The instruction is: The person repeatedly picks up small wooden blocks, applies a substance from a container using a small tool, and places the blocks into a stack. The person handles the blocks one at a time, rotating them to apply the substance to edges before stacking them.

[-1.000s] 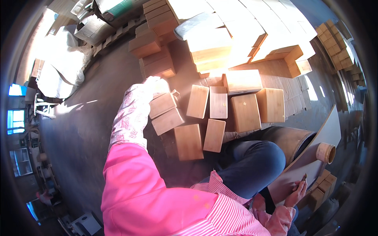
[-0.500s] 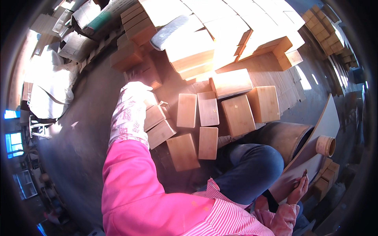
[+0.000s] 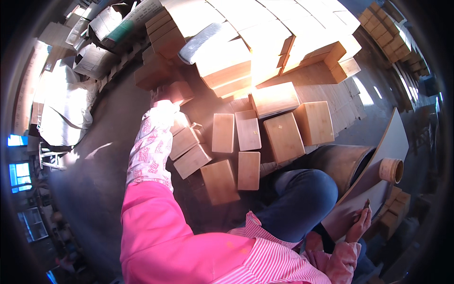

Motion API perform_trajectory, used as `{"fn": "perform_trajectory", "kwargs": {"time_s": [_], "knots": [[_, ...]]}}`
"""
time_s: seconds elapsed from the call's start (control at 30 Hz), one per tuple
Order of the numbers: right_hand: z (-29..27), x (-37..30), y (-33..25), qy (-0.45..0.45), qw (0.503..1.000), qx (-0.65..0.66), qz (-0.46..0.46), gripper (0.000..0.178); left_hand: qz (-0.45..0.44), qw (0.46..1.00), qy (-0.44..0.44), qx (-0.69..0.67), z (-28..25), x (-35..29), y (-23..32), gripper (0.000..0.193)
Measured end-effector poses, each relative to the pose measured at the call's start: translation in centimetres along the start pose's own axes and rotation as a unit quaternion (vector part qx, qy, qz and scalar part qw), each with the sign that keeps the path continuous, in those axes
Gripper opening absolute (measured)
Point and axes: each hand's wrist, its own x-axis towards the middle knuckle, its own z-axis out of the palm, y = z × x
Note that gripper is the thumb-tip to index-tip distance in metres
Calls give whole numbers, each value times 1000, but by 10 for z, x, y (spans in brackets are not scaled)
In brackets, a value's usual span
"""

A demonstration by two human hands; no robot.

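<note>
My left arm in a pink sleeve with a printed white cuff stretches far forward. At its end, my left hand [image 3: 162, 94] closes on the left end of a small wooden box [image 3: 180, 93], beside other boxes on the floor; shade and glare blur the fingers. Low at the right, my right hand [image 3: 360, 226] pinches a short dark stick-like tool [image 3: 367, 204], its kind too small to make out. That hand is over a flat pale board [image 3: 343, 217], on which a roll of tape [image 3: 391, 171] stands.
Several wooden boxes [image 3: 284, 137] stand loosely before me. Behind them is a large sunlit stack of boxes [image 3: 265, 35] with a grey pad [image 3: 202, 42] on it. A round drum [image 3: 343, 163] sits by my knee. Cartons and wrapped goods [image 3: 66, 113] line the left side.
My left hand has taken hold of the small wooden box at the far left, which has shifted and turned. My right hand has hardly moved.
</note>
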Motion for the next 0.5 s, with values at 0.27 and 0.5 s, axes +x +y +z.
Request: {"fn": "perform_trajectory", "kwargs": {"time_s": [0.27,0.5], "knots": [[3,0,12,7,998,44,-33,24,-53,923,288,-250,-71,-104,-10,78],[9,1,17,-13,995,91,-37,25,46,782,123,-609,-122,-200,73,44]]}}
